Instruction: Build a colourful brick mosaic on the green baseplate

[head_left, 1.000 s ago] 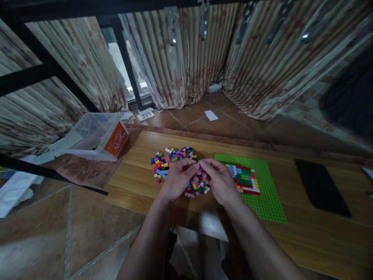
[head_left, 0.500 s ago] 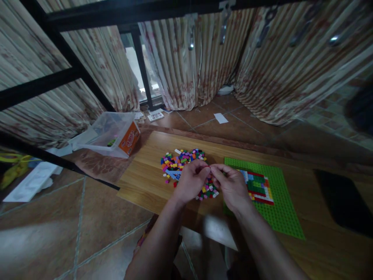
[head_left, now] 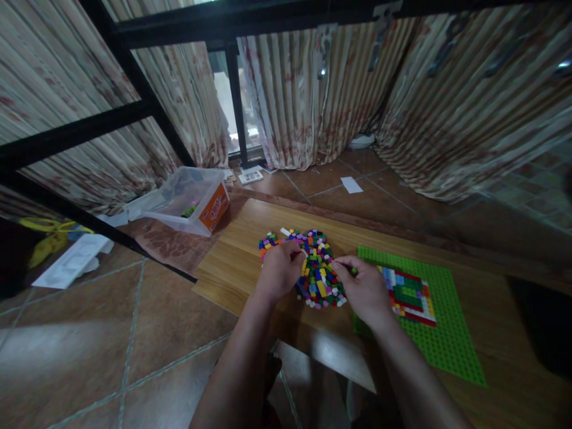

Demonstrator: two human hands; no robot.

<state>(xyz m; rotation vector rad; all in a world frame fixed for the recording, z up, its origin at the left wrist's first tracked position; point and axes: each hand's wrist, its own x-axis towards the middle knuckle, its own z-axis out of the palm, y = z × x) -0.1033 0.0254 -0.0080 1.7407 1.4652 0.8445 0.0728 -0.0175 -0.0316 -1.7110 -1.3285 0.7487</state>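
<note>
Parted: left hand (head_left: 281, 271), right hand (head_left: 364, 289) | brick pile (head_left: 318, 268) between them | each grip: pinching unclear

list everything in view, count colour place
bricks: many, mixed colours, heaped on table
baseplate: one, green, right of bricks
brick panel: one, multicoloured, on baseplate
table: one, brown, centre
slab: one, black, table's right end
bin: one, clear and orange, left of table
tray: one, white, floor, left
sheet: one, white, floor beyond table
papers: several, pale, beside bin
item: one, yellow, far left
curtains: several, beige, background
bars: several, black, top and left
left hand: one, bare, bricks' left
right hand: one, bare, bricks' right
</note>
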